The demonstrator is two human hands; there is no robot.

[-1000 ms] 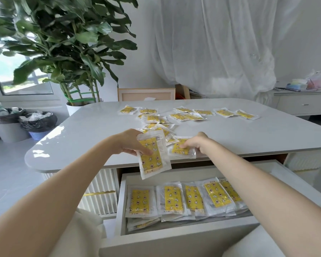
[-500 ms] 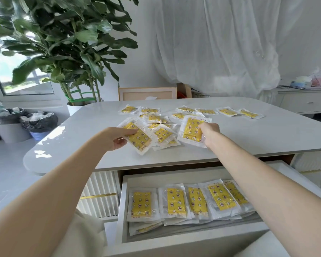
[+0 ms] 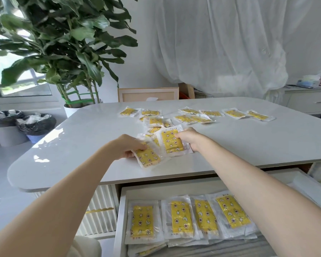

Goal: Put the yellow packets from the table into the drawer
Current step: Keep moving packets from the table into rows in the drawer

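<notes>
Evidently the left hand [image 3: 127, 147] curled its fingers over one yellow packet [image 3: 149, 158] while the right hand [image 3: 189, 139] pinched a second packet [image 3: 171, 142] just beside them over the table [image 3: 82, 145], the open drawer [image 3: 121, 216] below both; light, floppy, likely slick, these seemed best gripped by the sealed border.

White glossy tabletop [image 3: 82, 138] with rounded corners, window light reflected on its left part, yellow packets [image 3: 233, 113] in clear wrap lying flat across the far half, a loose row toward the far right, some overlapping near the middle
</notes>
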